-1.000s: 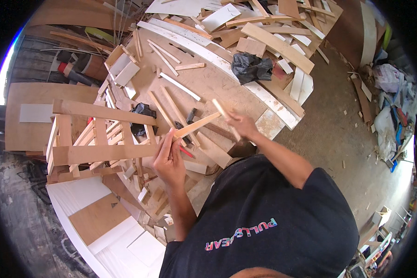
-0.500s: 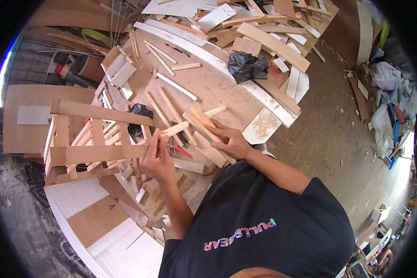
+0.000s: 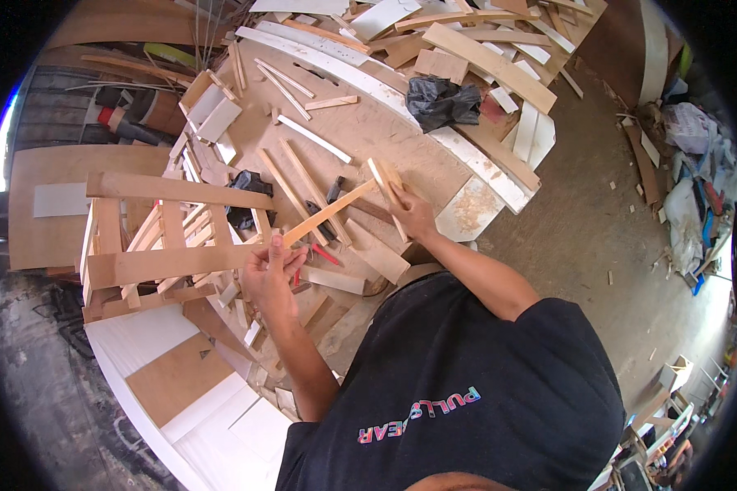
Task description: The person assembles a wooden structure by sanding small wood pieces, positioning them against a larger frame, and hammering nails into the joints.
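My left hand (image 3: 272, 277) pinches the near end of a thin wooden slat (image 3: 329, 214) between thumb and fingers. The slat slants up to the right, and its far end meets a short wooden board (image 3: 387, 199), though I cannot tell whether they are joined. My right hand (image 3: 415, 213) is closed round that board, which is turned nearly edge-on. Below the slat, red-handled pliers (image 3: 325, 254) lie among offcuts. Just left of my left hand stands a slatted wooden frame (image 3: 168, 268) with two wide rails.
The worktable (image 3: 348, 135) bears loose wooden strips (image 3: 313, 141) and sawdust. A black plastic bag (image 3: 442, 102) sits beside a heap of boards (image 3: 491, 65) at the far right. White panels (image 3: 213, 434) lie at lower left. Concrete floor (image 3: 565, 213) stretches to the right.
My right hand has moved slightly up and right, and the board in it has turned more edge-on. The slat now shows along more of its length, still pinched by my left hand.
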Demonstrator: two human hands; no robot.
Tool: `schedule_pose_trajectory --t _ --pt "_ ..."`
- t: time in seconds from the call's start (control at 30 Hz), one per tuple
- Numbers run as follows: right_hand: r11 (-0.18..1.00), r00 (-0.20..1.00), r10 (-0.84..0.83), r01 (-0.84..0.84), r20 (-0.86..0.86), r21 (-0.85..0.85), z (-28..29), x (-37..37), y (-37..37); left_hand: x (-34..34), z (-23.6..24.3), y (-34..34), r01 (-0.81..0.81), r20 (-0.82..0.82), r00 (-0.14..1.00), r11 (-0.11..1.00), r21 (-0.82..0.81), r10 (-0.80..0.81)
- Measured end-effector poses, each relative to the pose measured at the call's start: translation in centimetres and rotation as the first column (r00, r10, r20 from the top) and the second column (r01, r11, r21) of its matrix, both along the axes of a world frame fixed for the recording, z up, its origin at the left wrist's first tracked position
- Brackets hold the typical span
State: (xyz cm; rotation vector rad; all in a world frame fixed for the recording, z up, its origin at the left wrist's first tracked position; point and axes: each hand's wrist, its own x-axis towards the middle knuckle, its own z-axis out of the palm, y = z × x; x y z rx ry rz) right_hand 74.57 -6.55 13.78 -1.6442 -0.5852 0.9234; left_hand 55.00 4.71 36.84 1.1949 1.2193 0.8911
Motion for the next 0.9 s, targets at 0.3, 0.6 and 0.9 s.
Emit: schedule_pose_trajectory --t 0.3,0.6,0.9 --pt "0.997 0.998 -0.054 0.052 0.034 0.049 -2.0 -0.1 1.3 0.2 -0.3 0.2 0.019 0.057 0.998 1.0 -0.016 -0.018" --pt "0.98 0.958 0.096 -0.138 0.269 0.143 -1.0 1.2 1.3 -0.8 -0.5 -0.6 -0.076 0.095 0.992 0.995 -0.063 0.082" --pt "0.926 0.923 0.146 -0.254 0.356 0.278 0.8 -1.5 -1.3 -0.8 0.6 -2.0 0.024 -0.513 0.858 0.995 0.101 0.032"
